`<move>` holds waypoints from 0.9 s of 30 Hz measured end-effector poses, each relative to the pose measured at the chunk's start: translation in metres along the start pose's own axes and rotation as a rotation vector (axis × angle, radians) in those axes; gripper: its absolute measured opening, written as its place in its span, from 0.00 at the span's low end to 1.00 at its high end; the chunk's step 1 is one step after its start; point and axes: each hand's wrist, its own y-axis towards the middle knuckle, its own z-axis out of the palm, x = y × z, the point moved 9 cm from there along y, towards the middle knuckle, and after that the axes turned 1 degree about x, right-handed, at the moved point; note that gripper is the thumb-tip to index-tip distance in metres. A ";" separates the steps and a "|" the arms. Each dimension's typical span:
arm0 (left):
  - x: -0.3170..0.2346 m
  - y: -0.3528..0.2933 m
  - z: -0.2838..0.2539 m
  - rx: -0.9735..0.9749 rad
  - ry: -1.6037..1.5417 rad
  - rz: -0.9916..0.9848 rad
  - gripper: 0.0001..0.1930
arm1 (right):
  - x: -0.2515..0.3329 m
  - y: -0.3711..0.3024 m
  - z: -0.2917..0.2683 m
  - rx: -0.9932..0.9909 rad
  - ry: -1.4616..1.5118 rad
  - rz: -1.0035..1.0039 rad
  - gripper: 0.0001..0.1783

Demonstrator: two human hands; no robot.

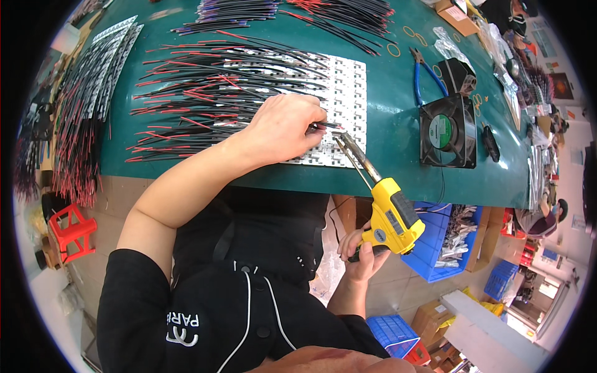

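My left hand point(283, 127) is pinched on a thin dark wire point(331, 126) over a white circuit board panel point(348, 93). Many black wires with red ends point(186, 96) run leftward from that panel, and my left forearm crosses in front of some of them. In my right hand point(364, 256) is a yellow soldering gun point(395, 214), gripped by its handle just off the table's near edge. Its metal tip points up and left, close to the wire end by my left fingertips. Whether tip and wire touch I cannot tell.
A black fan point(444, 133) stands right of the panel, near blue-handled cutters point(420, 78). Wire bundles point(342, 15) lie at the far side, and wired panels point(93, 93) hang over the left edge. Below right is a blue bin point(429, 264); at left, a red stool point(71, 230).
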 end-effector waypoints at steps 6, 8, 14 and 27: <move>0.001 0.000 0.000 -0.002 -0.003 0.012 0.09 | -0.003 0.000 -0.001 -0.006 0.003 0.030 0.23; 0.000 0.000 0.000 -0.004 -0.004 0.024 0.09 | -0.004 -0.001 -0.001 -0.011 0.009 0.018 0.22; 0.000 0.001 0.001 0.029 -0.014 0.022 0.08 | -0.006 0.000 -0.002 -0.008 -0.029 0.063 0.22; -0.002 0.001 0.003 0.051 0.014 0.038 0.08 | 0.010 0.005 -0.003 -0.003 -0.044 0.005 0.31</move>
